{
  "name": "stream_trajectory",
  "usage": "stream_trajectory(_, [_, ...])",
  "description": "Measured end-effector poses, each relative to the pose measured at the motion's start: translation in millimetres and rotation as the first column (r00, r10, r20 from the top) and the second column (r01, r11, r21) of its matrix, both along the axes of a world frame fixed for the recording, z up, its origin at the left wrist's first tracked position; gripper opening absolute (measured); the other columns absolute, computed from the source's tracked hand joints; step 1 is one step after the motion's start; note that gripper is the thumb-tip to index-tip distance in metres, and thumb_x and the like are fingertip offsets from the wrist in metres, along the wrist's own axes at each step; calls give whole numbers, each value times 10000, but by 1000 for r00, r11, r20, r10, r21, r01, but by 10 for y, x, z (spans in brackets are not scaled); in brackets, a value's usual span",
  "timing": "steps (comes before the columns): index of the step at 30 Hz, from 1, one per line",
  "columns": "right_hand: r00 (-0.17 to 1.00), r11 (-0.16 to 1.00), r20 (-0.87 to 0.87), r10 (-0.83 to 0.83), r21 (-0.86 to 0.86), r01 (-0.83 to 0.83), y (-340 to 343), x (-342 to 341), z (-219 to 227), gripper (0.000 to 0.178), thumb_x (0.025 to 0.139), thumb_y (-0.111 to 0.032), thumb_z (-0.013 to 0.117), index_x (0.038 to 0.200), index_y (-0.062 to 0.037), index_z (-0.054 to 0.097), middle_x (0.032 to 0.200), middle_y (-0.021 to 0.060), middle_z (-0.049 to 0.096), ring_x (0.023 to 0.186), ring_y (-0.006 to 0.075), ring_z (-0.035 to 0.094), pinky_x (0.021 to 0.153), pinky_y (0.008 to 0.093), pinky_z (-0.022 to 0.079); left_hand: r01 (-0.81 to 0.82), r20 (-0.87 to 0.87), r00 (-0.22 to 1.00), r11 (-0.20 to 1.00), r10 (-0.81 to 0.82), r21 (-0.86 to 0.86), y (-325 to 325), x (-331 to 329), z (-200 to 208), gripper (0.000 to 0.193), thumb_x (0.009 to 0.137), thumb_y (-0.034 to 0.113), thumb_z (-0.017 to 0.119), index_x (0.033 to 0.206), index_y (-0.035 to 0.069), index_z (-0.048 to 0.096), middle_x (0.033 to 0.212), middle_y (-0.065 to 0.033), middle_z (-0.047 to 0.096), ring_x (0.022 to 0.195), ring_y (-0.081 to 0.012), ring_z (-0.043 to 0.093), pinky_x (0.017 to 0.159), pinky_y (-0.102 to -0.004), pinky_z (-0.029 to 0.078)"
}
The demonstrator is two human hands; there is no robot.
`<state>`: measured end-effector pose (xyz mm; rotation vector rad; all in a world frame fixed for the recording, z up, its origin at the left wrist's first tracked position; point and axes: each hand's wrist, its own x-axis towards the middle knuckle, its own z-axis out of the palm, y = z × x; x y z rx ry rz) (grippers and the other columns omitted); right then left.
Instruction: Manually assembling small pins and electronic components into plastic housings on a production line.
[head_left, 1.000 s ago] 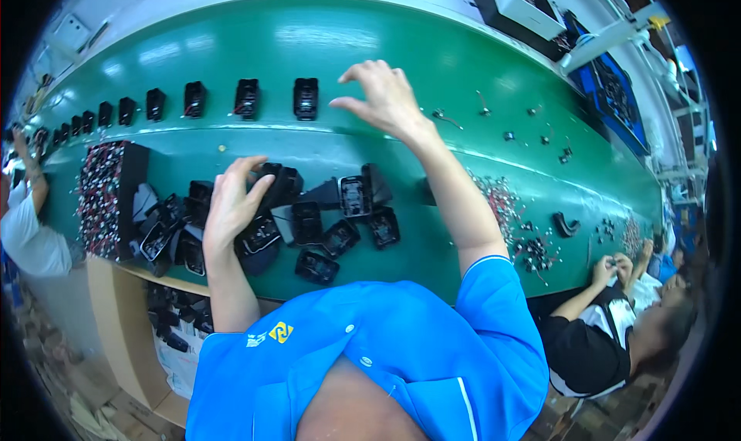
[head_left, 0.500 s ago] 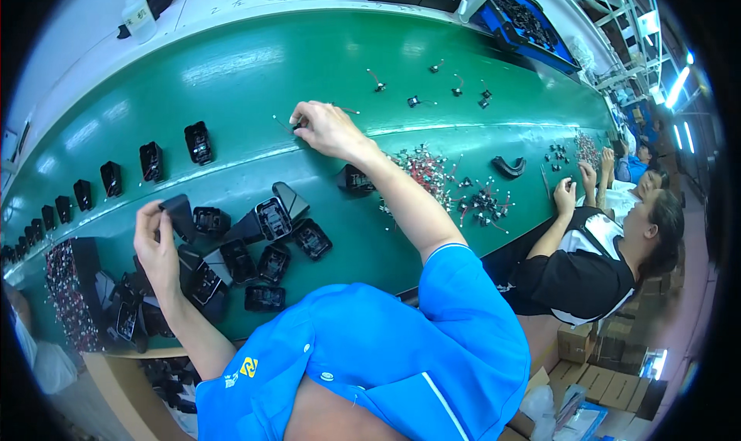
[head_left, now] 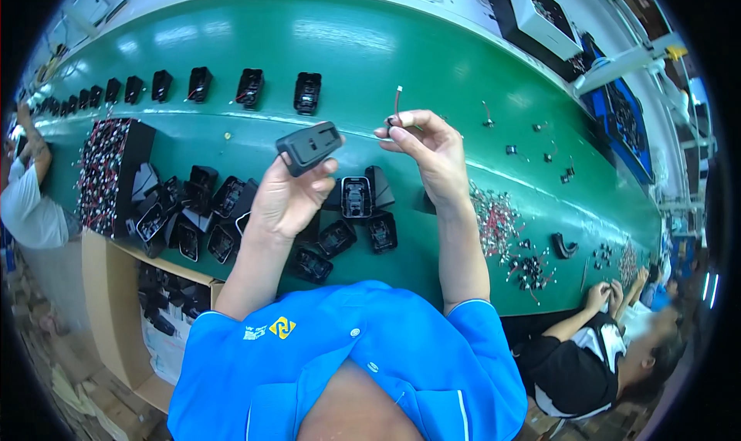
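Observation:
Raised over the bench, my left hand [head_left: 287, 201] grips a black plastic housing [head_left: 309, 147], its slotted outer face turned up. To its right, my right hand [head_left: 434, 151] pinches a small black part with a red wire [head_left: 397, 110] that ends in a white connector. A gap separates the two held pieces. Below my hands lies a loose group of black housings, among them an open one with a pale rim [head_left: 356, 198]. A row of black housings stands across the bench, the closest being an open housing [head_left: 307, 93] beyond my left hand.
A black box heaped with small wired parts [head_left: 108, 171] stands at left, above a cardboard carton [head_left: 108, 310]. More wired parts [head_left: 494, 221] are piled at right, near a curved black piece [head_left: 564, 245]. A co-worker in black and white [head_left: 579, 356] sits at the right.
My left hand has lifted a black housing from the group and brought it toward the middle. My right hand, still pinching the wired part, now sits close beside it. The view has turned.

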<state>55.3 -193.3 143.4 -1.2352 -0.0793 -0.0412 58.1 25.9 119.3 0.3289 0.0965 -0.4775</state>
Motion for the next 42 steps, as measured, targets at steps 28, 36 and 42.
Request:
stream_trajectory(28, [984,998,175,-32,63,21,-35,-165,-56,124,874,47,706,972,-23,678,1144,148,662,968,192,643,871,296,535,-126,371,928,908,-35,401,-233,-129,-17,437,1068,208,427,1489,96,389,1244,-214,604,895,-193,668,683,-260,582])
stream_trajectory(36, [966,995,259,20,-102,7,68,-253,12,157,844,54,708,963,-46,690,1157,127,678,1013,180,632,920,312,504,-15,179,983,959,-37,282,-362,-156,82,431,1091,251,370,1508,141,367,1333,-164,547,1044,-200,638,807,-299,576])
stream_trajectory(42, [851,794,508,134,-569,214,182,-261,-82,206,781,23,722,950,-89,686,1142,51,694,1064,187,607,1032,380,400,92,137,987,995,-87,-30,-333,-169,37,480,1084,185,325,1559,134,278,1372,-180,523,1166,-230,599,931,-372,552])
